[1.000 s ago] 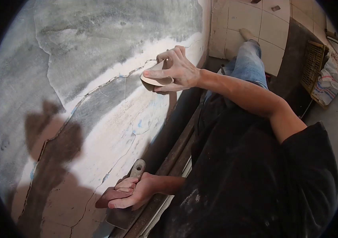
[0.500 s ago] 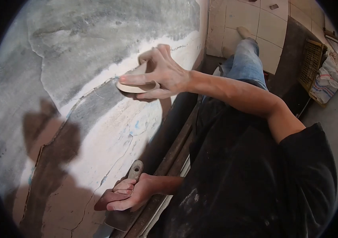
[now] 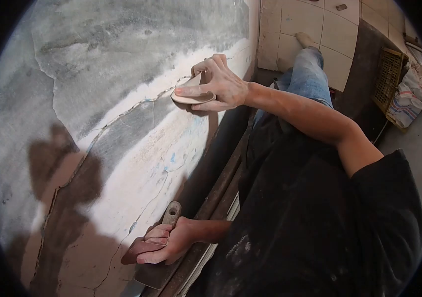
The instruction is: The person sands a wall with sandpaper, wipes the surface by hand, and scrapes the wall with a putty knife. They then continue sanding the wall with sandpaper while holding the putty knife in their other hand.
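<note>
My right hand (image 3: 217,85) is closed on a bent, beige-backed piece of sandpaper (image 3: 193,99), pressed against the wall (image 3: 137,173) just below a long crack (image 3: 122,115). Down by the bottom of the wall, my left hand (image 3: 169,245) grips a putty knife; its worn handle (image 3: 172,212), with a hole in the end, points up, and its broad blade (image 3: 149,277) shows beneath. A reddish-brown flat piece (image 3: 136,250) is also in that hand; its kind is not certain. White patches border the crack on the grey, stained surface.
Dark rails (image 3: 223,185) run along the base of the wall beside my body. My jeans-clad leg (image 3: 310,76) and bare foot stand near white floor tiles (image 3: 339,39). At right, a yellow plastic crate (image 3: 386,81) stands beside a striped sack (image 3: 409,101).
My right hand has slid right along the crack with the sandpaper, baring more of the crack to its left. My left hand has barely shifted.
</note>
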Available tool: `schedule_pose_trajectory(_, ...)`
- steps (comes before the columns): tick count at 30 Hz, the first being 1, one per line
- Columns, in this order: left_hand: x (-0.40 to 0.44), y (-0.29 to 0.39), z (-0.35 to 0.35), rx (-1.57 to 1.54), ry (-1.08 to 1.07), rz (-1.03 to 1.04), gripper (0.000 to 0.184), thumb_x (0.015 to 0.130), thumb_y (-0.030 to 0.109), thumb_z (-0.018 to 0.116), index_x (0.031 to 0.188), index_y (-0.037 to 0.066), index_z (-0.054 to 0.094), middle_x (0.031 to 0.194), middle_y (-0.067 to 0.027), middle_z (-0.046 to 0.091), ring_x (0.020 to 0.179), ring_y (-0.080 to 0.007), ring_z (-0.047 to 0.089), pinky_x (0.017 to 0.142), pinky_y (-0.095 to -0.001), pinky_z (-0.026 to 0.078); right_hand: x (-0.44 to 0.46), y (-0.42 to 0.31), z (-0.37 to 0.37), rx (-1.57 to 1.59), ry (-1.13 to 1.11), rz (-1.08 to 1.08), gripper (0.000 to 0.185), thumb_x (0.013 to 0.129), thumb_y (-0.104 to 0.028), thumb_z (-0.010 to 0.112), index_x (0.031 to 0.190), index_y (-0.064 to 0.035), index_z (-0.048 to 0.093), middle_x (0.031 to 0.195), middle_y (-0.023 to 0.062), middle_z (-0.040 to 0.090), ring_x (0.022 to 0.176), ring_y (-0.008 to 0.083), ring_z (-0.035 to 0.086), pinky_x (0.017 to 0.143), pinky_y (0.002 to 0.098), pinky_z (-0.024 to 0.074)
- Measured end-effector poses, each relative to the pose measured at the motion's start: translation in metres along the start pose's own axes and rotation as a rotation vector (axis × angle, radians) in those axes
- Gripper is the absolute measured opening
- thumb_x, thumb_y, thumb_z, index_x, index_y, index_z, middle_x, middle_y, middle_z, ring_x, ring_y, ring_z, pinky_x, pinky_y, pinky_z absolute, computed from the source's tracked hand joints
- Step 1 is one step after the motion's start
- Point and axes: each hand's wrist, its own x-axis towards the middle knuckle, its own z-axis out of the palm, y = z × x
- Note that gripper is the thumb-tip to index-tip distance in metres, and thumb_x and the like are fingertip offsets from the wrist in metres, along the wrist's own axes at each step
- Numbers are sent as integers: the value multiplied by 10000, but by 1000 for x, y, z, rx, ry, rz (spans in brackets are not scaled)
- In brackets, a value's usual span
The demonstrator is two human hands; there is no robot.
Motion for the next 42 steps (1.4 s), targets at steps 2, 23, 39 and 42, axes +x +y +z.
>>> schedule_pose_trajectory(2,1,-2,-2,-15,-11,-12,492,997,394,366,586,168,217,515,68,127,375,-55,127,307,-183,174,3,-7,-3,-1,29,10,461,845,-543,585,1293,-448,529,1002,105,521,838,206,357,793,365,262)
schedule_pose_trajectory(23,-4,4,3,58,-75,74,503,1003,405,347,574,183,207,502,75,129,371,-48,139,327,-169,185,6,-5,1,-4,86,-55,480,810,-516,633,1267,-377,585,898,41,461,799,194,349,755,340,226)
schedule_pose_trajectory(39,-2,3,3,40,-66,72,512,998,369,380,561,188,184,494,74,136,353,-33,162,313,-163,222,25,-28,-3,31,72,-31,555,744,-471,727,1271,-370,583,1009,51,443,892,202,353,787,351,241)
schedule_pose_trajectory(42,-4,5,4,51,-54,47,512,997,372,383,561,186,189,491,75,136,356,-34,161,319,-162,220,-7,-6,-1,-13,9,-25,541,741,-459,737,1257,-386,589,1046,56,442,991,195,386,811,350,244)
